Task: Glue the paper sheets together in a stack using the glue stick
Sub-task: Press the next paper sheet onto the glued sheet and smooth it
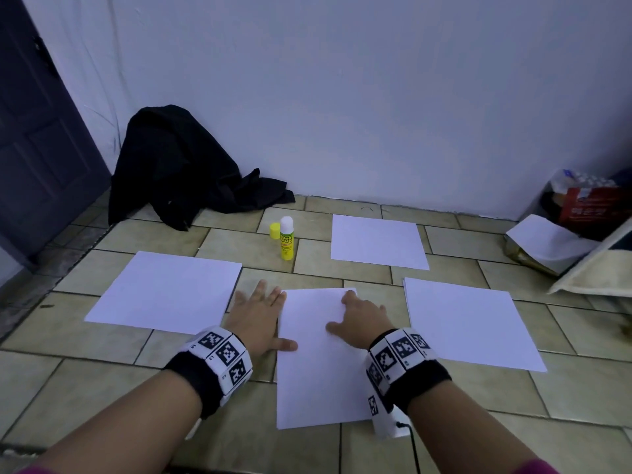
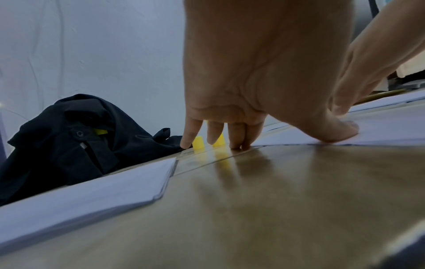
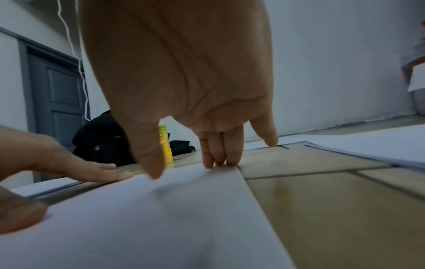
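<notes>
Tiled floor (image 1: pixel 359 449), four lots of white paper laid out. Centre sheet (image 1: pixel 318 378) lies lengthwise directly in front of the person, between both hands.

Left hand (image 1: pixel 258 314) flat on the tiles along the sheet's left edge, fingers straight and spread, thumb resting on the paper; grasping nothing.

Right hand (image 1: pixel 359 318) on the sheet's far right corner, fingertips (image 3: pixel 216 160) pressing down at the edge, thumb on the paper; fingers bent, nothing clasped.

Glue stick (image 1: pixel 286 238) stands upright beyond the hands, uncapped (white glue exposed), yellow cap (image 1: pixel 274 230) just beside it on its left. Neither hand touches it.

Other paper: left sheet (image 1: pixel 167 292), far-right sheet (image 1: pixel 378 242), near-right sheet (image 1: pixel 468 323). Black garment (image 1: pixel 178 169) heaped against the wall.
</notes>
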`<state>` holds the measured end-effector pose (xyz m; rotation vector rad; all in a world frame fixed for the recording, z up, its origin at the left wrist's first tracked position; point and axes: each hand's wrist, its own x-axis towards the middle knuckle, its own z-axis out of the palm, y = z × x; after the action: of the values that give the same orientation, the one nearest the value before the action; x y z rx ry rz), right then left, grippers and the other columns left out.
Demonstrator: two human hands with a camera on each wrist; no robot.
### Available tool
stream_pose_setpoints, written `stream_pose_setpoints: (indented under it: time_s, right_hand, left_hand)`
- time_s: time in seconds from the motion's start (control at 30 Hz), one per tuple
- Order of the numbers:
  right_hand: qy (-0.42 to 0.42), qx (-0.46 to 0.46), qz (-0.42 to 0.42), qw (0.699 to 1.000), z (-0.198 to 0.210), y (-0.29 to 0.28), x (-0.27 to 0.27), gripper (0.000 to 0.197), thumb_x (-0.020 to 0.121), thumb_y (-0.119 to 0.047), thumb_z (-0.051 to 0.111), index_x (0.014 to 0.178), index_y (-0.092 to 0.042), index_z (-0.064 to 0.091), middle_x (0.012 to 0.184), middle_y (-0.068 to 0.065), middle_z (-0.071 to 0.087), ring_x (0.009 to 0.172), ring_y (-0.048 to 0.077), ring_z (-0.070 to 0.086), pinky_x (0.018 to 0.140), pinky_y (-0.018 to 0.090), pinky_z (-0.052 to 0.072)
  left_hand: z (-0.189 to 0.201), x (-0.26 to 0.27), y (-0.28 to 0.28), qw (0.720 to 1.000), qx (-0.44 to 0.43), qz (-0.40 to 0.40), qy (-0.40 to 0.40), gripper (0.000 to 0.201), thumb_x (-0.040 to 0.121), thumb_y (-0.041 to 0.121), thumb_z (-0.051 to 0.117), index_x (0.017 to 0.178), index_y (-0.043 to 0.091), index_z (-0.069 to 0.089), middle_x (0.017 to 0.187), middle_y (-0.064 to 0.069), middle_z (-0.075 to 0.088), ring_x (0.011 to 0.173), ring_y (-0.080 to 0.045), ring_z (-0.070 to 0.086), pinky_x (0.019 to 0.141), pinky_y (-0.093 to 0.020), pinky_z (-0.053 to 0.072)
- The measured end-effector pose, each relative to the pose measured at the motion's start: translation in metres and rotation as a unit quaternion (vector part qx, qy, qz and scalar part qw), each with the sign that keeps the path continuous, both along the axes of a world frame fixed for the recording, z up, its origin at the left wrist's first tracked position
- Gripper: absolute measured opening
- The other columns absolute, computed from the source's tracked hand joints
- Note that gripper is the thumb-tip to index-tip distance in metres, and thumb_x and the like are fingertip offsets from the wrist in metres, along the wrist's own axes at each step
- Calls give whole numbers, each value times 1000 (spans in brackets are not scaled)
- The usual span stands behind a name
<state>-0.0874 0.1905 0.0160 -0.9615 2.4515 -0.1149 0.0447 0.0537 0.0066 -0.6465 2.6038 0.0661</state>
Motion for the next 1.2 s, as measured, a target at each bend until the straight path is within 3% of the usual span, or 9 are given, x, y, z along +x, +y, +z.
stream_pose_setpoints:
  time_s: [0.1,0.2,0.33,0.4,0.47,0.6,0.77,1.0,1.2]
  right_hand:
    - [91,83,45,991,-3,-9,9,84,82,-57,62,140,-7,28,140,8,40,132,27,35,110,47,24]
    - [190,100,59,975,-1,-14,22,60,88,-48,57,131,-9,40,132,10,37,124,28,34,99,44,30]
    - [187,96,96,973,-2,-21,44,35,93,-17,45,127,-9,41,127,10,44,116,26,46,104,48,25]
    - [167,97,100,976,-3,-26,52,37,93,-15,44,129,-7,40,130,12,41,120,29,43,106,56,23]
    - [146,88,112,979,-5,-30,57,39,94,-12,44,132,-5,38,132,13,38,122,31,39,106,63,20]
    - [136,65,137,979,-6,-29,51,43,94,-15,47,135,-8,35,137,12,35,125,31,37,104,61,24]
    - [67,7,148,987,-6,-17,27,60,93,-25,55,146,-18,28,152,3,24,137,24,27,107,55,22]
    - [10,70,101,992,5,14,-28,98,84,-45,66,153,-19,2,161,-5,-5,148,15,1,114,58,6]
    - [-21,75,49,996,7,30,-50,132,68,-46,81,151,-8,-13,161,2,-2,148,19,5,116,54,0]
  left_hand:
    - [1,3,2,1000,-17,5,14,101,83,72,46,154,15,5,162,-6,0,147,-27,-14,117,-53,11]
    - [7,8,6,998,-30,37,44,90,82,74,43,149,16,30,159,-11,15,148,-28,-5,115,-50,14]
    - [17,14,13,994,-76,53,64,39,97,50,39,110,20,60,121,-3,59,119,-22,48,96,-35,31]
    - [19,17,18,994,-64,53,67,22,97,31,42,82,22,54,111,0,65,105,-20,57,83,-29,31]
    - [21,18,23,997,-49,47,44,30,95,25,46,66,22,43,107,-2,66,100,-21,61,76,-26,32]
    - [22,17,19,997,-31,32,68,30,90,48,57,97,19,60,111,-2,63,102,-21,59,79,-27,40]
    - [12,8,-4,991,62,-5,114,87,79,52,69,145,16,27,153,-2,24,140,-19,21,110,-37,29]
    - [3,0,-22,995,82,-29,42,112,75,61,69,152,13,4,154,0,7,144,-19,12,118,-47,5]
    - [-7,1,-31,991,119,-35,-42,133,71,63,71,148,14,-26,153,2,-36,141,-17,-32,118,-50,-8]
